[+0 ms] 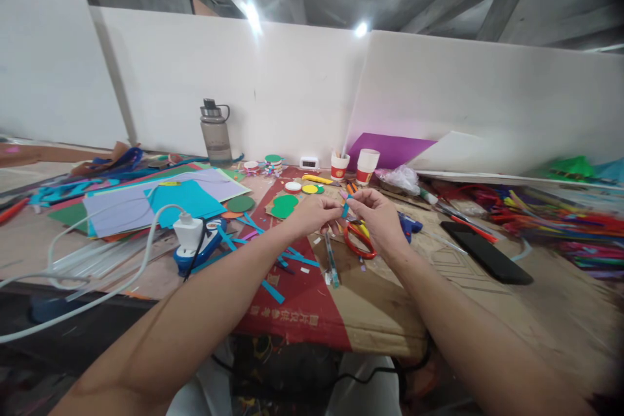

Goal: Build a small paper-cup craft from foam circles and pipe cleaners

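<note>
The left hand and right hand pinch a blue strip (narrow, paper-like); behind, a paper cup holds thin sticks.

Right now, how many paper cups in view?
2. One paper cup stands right of the small white clock; the second cup is just right of that, before the purple sheet. Others could be nested inside.
</note>
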`<state>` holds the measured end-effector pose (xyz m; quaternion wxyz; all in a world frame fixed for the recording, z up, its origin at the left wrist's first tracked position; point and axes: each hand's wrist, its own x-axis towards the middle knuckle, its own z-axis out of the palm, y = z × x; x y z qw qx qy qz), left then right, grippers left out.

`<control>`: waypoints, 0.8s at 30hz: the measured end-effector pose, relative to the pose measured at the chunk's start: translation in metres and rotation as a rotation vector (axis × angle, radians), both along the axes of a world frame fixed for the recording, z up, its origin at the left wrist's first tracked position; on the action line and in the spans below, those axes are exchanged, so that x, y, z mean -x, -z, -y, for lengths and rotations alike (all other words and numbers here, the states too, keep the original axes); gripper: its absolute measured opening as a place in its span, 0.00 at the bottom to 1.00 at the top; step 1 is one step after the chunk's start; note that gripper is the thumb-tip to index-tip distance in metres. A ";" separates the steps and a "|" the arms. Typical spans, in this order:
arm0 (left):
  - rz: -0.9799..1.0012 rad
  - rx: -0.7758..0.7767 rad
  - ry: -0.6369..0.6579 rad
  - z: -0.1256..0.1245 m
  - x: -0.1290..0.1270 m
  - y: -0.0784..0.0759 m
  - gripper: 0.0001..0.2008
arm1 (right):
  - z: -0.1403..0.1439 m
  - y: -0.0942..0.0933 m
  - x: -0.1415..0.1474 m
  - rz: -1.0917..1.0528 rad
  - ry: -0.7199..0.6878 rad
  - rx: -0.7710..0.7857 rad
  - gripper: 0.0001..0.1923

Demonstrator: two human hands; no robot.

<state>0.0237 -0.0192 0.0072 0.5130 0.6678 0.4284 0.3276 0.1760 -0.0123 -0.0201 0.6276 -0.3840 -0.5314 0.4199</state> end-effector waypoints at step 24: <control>-0.023 -0.025 0.051 -0.002 0.002 0.003 0.09 | 0.005 -0.006 0.000 -0.062 -0.036 0.023 0.17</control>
